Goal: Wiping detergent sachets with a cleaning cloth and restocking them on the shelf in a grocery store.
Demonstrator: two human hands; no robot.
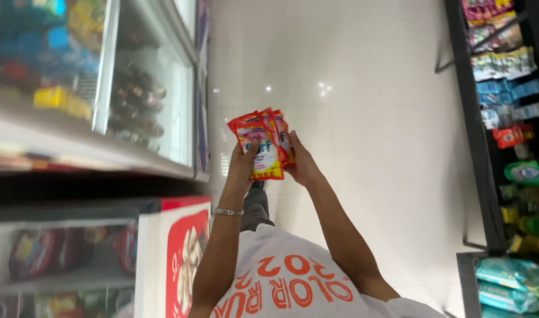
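A fan of red sachets (262,144) is held at frame centre, above the white floor (369,88). The left hand (244,165) is clamped on the sachets' lower edge, thumb over the front; the right hand (300,162) is closed on their right side. Sachets are already gathered and in hand; none is seen being placed yet. A glass-door cooler (146,88) fills the left, a snack rack (505,118) the right edge.

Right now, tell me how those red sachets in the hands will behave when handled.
The red sachets look thin and flat, so probably floppy and light. Fanned between the left hand and right hand, their glossy film may let them slide apart.
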